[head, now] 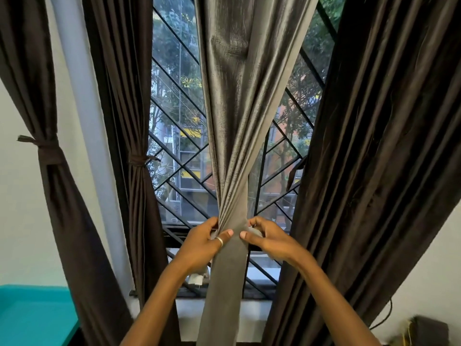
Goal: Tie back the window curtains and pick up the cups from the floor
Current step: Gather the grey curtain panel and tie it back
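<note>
A grey-brown middle curtain point(234, 121) hangs in front of the window and is bunched into a narrow waist at the sill's height. My left hand point(202, 242), with a ring on the thumb, grips the gathered fabric from the left. From the right, my right hand point(264, 237) pinches the same bunch, thumb to the front. Two dark brown curtains on the left point(50, 156) point(139, 161) are each bound with a tie-back. A wide dark brown curtain point(374, 146) hangs loose on the right. No cups are in view.
The window has a black diagonal metal grille point(179, 136) with trees and buildings beyond. A white wall strip point(82, 96) separates the left curtains. A teal surface point(32, 318) sits at the lower left. A dark object with a cable point(429, 328) is at the lower right.
</note>
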